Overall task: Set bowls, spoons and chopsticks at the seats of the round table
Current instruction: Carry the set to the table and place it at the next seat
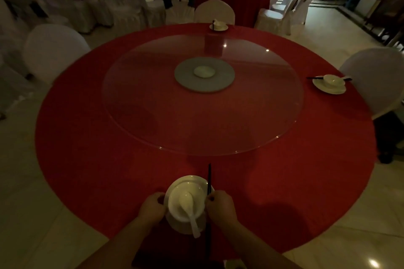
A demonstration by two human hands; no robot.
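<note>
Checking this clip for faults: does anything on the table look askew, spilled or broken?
Nothing spilled or broken. The right-seat chopsticks lie across the plate, not pointing inward like the near chopsticks. Dim light hides fine detail.

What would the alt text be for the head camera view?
Two hands, left and right, hold a white bowl with a spoon on a plate, black chopsticks alongside, at a red round table.
</note>
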